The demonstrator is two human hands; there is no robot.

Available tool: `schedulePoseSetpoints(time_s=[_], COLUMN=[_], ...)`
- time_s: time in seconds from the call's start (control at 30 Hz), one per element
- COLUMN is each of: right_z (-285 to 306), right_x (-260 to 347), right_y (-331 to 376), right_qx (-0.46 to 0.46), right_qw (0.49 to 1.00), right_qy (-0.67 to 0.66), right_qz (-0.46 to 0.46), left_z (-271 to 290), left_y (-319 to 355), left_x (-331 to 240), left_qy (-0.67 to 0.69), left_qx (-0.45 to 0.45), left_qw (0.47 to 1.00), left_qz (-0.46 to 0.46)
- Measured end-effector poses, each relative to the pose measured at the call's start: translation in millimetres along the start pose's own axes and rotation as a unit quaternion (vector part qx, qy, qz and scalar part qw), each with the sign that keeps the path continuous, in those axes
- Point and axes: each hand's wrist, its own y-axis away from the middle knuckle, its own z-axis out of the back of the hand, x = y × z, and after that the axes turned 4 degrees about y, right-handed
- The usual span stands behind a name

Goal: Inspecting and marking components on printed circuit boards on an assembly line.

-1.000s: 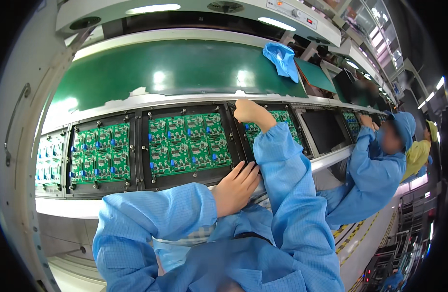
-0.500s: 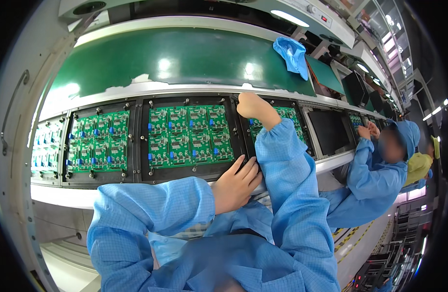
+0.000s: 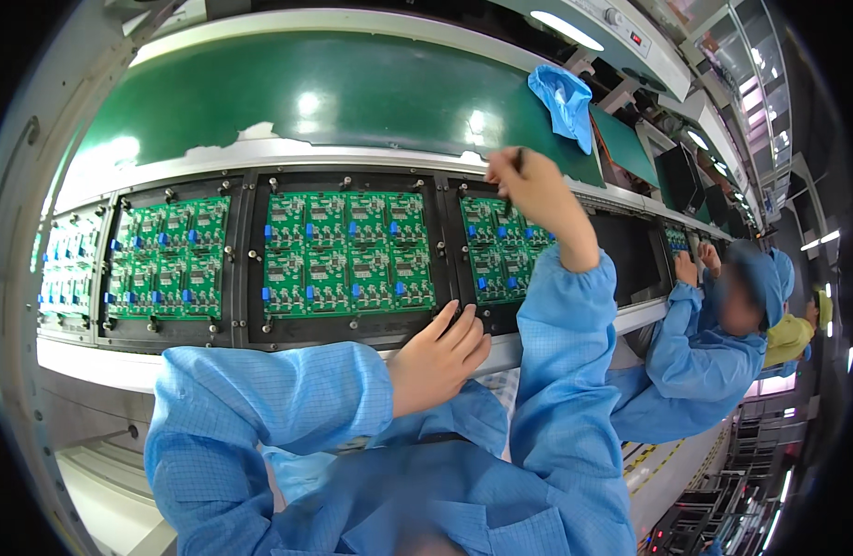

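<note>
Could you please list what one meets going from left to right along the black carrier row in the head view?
Leftmost green circuit board panel → second green panel with blue parts → large middle green panel → right hand over the next green panel → empty black carrier → co-worker in blue coat.

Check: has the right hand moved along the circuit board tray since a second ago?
Yes. The right hand has slid from the middle of its circuit board tray up to the tray's top edge.
</note>
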Motion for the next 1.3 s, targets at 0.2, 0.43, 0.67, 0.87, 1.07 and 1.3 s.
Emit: schedulePoseSetpoints(time_s=[0.2, 0.43, 0.67, 0.87, 1.07, 1.3], right_z=[10.5, -2.6, -16.7, -13.3, -16.3, -12.0], right_x=[-61.2, -68.3, -64.4, -61.0, -65.2, -68.2], right_y=[4.7, 11.0, 6.5, 10.1, 15.2, 18.8], right_qx=[-0.23, -0.207, -0.21, -0.218, -0.188, -0.193], right_qw=[0.965, 0.977, 0.977, 0.976, 0.982, 0.981], right_qy=[-0.127, -0.027, 0.019, 0.005, -0.034, -0.037], right_qz=[0.012, 0.033, 0.038, 0.028, 0.005, 0.008], left_z=[1.2, -3.2, -6.8, -10.1, -10.2, -12.4], left_y=[-12.7, -34.6, -45.1, -44.4, -40.0, -40.0], left_x=[-0.1, -3.0, -2.0, -2.8, -5.3, -6.0], left_qy=[-0.009, -0.041, -0.076, -0.058, -0.026, -0.009], left_qx=[0.004, 0.038, 0.05, 0.054, 0.045, 0.042], left_qw=[1.0, 0.996, 0.99, 0.992, 0.996, 0.996], left_qz=[-0.019, -0.063, -0.108, -0.096, -0.078, -0.073])
